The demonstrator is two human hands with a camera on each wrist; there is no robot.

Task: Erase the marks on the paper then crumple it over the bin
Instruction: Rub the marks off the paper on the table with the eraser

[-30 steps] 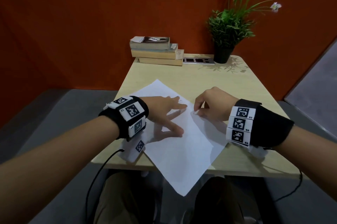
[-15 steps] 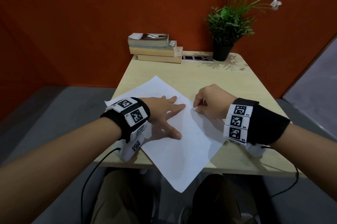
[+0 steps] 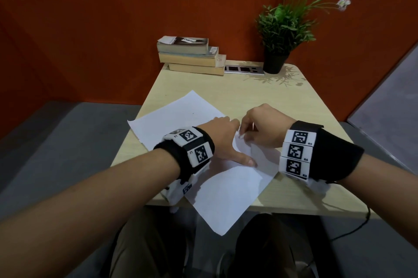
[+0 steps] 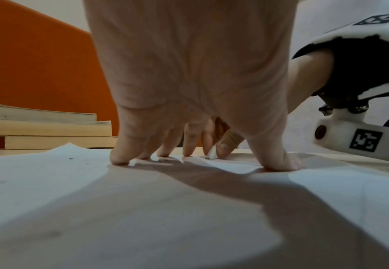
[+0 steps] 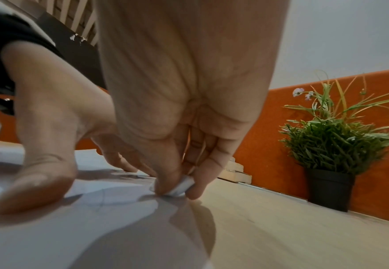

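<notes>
Erasing underway, crumpling not begun.
Right hand (image 3: 262, 127) pinches small white eraser (image 5: 180, 187) on flat white paper sheet (image 3: 226, 194); left hand (image 3: 222, 139), fingers spread, presses it; bin unseen.

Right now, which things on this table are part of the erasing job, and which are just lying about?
In the job:
- paper, held flat by the left hand
- eraser, pinched in the right hand and pressed to the sheet

Lying about:
- stack of books
- potted plant
- socket strip

No bin in view.
</notes>
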